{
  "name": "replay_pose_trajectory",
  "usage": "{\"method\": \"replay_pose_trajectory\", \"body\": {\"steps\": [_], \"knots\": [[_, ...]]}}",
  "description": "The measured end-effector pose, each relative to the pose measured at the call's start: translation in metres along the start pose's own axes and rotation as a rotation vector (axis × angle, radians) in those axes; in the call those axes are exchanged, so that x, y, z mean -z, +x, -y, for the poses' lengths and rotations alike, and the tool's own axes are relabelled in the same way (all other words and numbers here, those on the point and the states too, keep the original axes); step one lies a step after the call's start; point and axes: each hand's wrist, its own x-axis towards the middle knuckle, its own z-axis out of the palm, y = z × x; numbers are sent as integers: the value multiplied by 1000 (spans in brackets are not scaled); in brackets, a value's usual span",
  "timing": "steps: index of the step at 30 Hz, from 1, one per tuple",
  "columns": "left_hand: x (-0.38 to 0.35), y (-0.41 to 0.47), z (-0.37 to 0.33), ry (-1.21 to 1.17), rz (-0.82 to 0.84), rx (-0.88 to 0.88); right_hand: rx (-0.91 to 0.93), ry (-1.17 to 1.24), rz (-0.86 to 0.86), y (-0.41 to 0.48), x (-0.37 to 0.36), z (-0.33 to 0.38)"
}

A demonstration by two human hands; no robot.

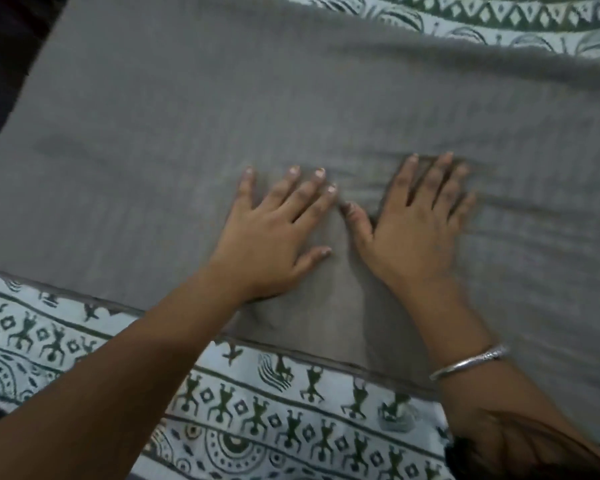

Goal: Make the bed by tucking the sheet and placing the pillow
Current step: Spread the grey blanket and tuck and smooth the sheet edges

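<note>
I find nothing to read, as far as the blur allows; my printed bedsheet bears only figures and diamonds.

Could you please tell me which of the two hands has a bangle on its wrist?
The right hand: a silver bangle circles its wrist; the left hand wears none.

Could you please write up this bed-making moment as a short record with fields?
left hand: flat, fingers spread, pressing on the grey cloth
right hand: flat beside the left hand, fingers spread, pressing on the same cloth
grey cloth: spread over the patterned sheet, creased around the right hand's fingers
patterned sheet: white with dark green figures, showing along the near edge and at the far right
bangle: silver, on the right wrist
</note>
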Motion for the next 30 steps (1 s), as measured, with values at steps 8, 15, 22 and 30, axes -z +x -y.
{"method": "replay_pose_trajectory", "body": {"steps": [8, 15, 22, 30], "knots": [[4, 30, 85, 72, 3, -154, 5, -25, -45, 47, -1, 71], [15, 45, 169, 22, -71, 238, 495, -68, 1, 61, -4, 143], [7, 36, 163, 29, -40, -14, -239, 12, -63, 101, 7, 135], [19, 50, 224, -41, -106, 335, 416, 76, 34, 129, 2, 229]]}}
